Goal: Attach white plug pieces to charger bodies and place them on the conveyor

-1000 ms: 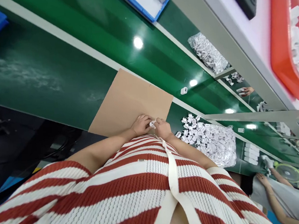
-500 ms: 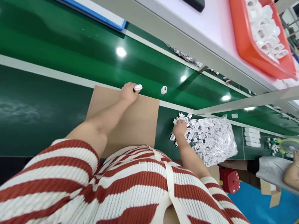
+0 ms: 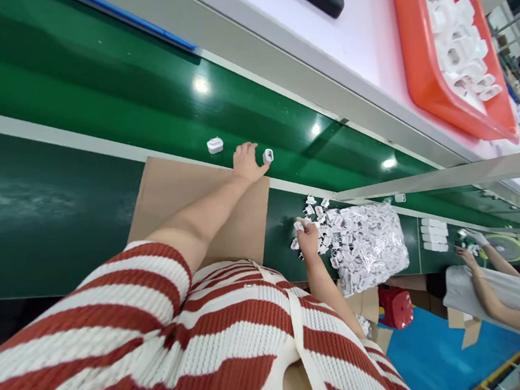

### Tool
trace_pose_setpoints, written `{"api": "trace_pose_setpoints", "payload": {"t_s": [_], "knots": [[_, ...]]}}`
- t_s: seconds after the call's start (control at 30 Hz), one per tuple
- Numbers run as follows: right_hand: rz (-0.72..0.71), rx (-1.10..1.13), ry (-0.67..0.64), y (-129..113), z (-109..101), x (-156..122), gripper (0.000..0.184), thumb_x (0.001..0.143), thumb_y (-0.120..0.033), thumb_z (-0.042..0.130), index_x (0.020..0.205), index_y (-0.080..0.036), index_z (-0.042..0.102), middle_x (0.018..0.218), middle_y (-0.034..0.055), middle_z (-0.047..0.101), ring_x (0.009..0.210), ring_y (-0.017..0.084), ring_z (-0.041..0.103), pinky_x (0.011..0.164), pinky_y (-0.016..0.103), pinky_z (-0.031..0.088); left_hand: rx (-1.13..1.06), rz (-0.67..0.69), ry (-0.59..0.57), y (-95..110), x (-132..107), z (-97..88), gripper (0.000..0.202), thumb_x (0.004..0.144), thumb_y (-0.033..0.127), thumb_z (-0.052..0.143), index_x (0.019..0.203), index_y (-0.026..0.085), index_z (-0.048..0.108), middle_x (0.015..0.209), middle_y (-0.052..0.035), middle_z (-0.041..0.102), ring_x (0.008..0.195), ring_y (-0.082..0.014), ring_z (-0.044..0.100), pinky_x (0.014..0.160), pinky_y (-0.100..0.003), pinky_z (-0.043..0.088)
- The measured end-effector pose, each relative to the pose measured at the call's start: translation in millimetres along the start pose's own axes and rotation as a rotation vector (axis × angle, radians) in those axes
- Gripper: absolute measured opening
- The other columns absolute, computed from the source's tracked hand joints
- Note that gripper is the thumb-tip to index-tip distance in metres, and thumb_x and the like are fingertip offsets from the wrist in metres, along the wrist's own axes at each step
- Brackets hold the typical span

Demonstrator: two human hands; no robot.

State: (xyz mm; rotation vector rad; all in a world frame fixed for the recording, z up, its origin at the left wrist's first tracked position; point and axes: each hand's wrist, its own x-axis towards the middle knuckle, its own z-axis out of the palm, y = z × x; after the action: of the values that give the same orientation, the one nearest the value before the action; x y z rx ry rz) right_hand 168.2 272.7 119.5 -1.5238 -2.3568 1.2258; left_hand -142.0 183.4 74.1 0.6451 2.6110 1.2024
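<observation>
Low in the frame, the right hand (image 3: 309,237) sits at the near edge of the pile of white parts (image 3: 364,249), fingers bunched into it. Whether they have closed on a piece I cannot tell. The pile lies just right of the cardboard sheet (image 3: 169,186), probably for easy reach. Further up, the left hand (image 3: 247,162) stretches onto the green belt (image 3: 86,71), fingers loosely spread, holding nothing — its thumb is just beside a small white plug part (image 3: 267,155). A second white part (image 3: 215,145) lies left of it. At upper right is a red tray (image 3: 418,64).
</observation>
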Motion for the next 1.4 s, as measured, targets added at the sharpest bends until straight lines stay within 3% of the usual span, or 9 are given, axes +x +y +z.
{"api": "trace_pose_setpoints", "payload": {"t_s": [0.07,0.17,0.3,0.4,0.5,0.67,0.8,1.07,1.4], "knots": [[0.053,0.137,-0.035,2.3,2.3,-16.0,0.048,0.074,-0.029,0.054,0.117,-0.016,0.071,0.106,0.009,0.076,0.094,0.021,0.07,0.085,0.036,0.058,-0.01,-0.082,-0.091,12.2,11.1,16.3,0.077,0.078,0.049,0.08,0.14,0.01,0.054,0.145,-0.0252,0.053,0.139,-0.0463,0.041,0.114,-0.057,0.034],[0.103,0.308,-0.062,5.5,0.1,-40.3,0.045,0.071,-0.032,0.062,0.113,-0.019,0.072,0.098,0.0063,0.078,0.088,0.02,0.072,0.078,0.034,0.06,-0.057,-0.167,-0.163,19.8,22.1,26.7,0.053,0.087,0.043,0.072,0.127,0.009,0.063,0.128,-0.0243,0.063,0.128,-0.0434,0.05,0.107,-0.057,0.042],[0.226,0.723,-0.116,9.2,-9.5,-70.9,0.041,0.061,-0.025,0.075,0.102,-0.022,0.073,0.103,0.0055,0.079,0.1,0.023,0.074,0.086,0.037,0.062,-0.159,0.0,-0.203,26.5,0.1,5.8,0.036,0.097,0.035,0.057,0.124,0.014,0.066,0.12,-0.0171,0.067,0.116,-0.0343,0.059,0.1,-0.048,0.051],[0.323,0.92,-0.152,9.6,-9.7,-88.7,0.038,0.057,-0.021,0.081,0.094,-0.023,0.072,0.1,0.0046,0.08,0.1,0.024,0.076,0.089,0.038,0.062,-0.348,0.246,-0.179,40.7,-48.8,-37.6,0.036,0.098,0.04,0.059,0.125,0.017,0.064,0.12,-0.0126,0.065,0.112,-0.0285,0.062,0.099,-0.044,0.055],[0.35,0.944,-0.218,4.8,0.5,-97.1,0.039,0.055,-0.021,0.086,0.091,-0.022,0.072,0.098,0.004,0.081,0.095,0.023,0.077,0.087,0.035,0.062,-0.522,0.457,-0.108,65.1,-111.2,-97.2,0.034,0.1,0.041,0.06,0.127,0.019,0.063,0.119,-0.0107,0.065,0.111,-0.0236,0.064,0.099,-0.04,0.056],[0.314,0.932,-0.331,-14.5,27.0,-96.3,0.04,0.056,-0.02,0.089,0.093,-0.02,0.075,0.095,0.0044,0.081,0.096,0.021,0.077,0.087,0.032,0.061,-0.549,0.623,-0.031,106.6,-195.3,-187.2,0.029,0.101,0.035,0.063,0.128,0.023,0.066,0.119,-0.0103,0.068,0.111,-0.0231,0.066,0.096,-0.04,0.059],[0.266,0.891,-0.396,-27.1,35.9,-100.5,0.043,0.057,-0.023,0.09,0.097,-0.02,0.075,0.098,0.0056,0.081,0.096,0.021,0.076,0.079,0.03,0.06,-0.549,0.679,0.049,120.8,-233.2,-224.8,0.033,0.099,0.03,0.066,0.132,0.028,0.065,0.12,-0.0092,0.068,0.111,-0.0246,0.067,0.099,-0.045,0.059],[0.219,0.793,-0.38,-21.5,21.3,-123.0,0.041,0.055,-0.027,0.091,0.093,-0.021,0.076,0.098,0.0046,0.081,0.09,0.02,0.074,0.068,0.026,0.054,-0.586,0.736,0.076,131.5,-271.2,-248.9,0.039,0.099,0.028,0.066,0.138,0.033,0.062,0.122,-0.0081,0.068,0.114,-0.0264,0.067,0.099,-0.048,0.06],[0.227,0.911,-0.345,-32.7,-14.1,-131.0,0.032,0.064,-0.027,0.085,0.094,-0.021,0.075,0.097,0.0036,0.08,0.084,0.018,0.075,0.061,0.023,0.055,-0.592,0.754,0.048,136.7,-284.5,-245.8,0.037,0.099,0.03,0.066,0.136,0.032,0.064,0.119,-0.0082,0.069,0.111,-0.0256,0.068,0.097,-0.046,0.061]]}}
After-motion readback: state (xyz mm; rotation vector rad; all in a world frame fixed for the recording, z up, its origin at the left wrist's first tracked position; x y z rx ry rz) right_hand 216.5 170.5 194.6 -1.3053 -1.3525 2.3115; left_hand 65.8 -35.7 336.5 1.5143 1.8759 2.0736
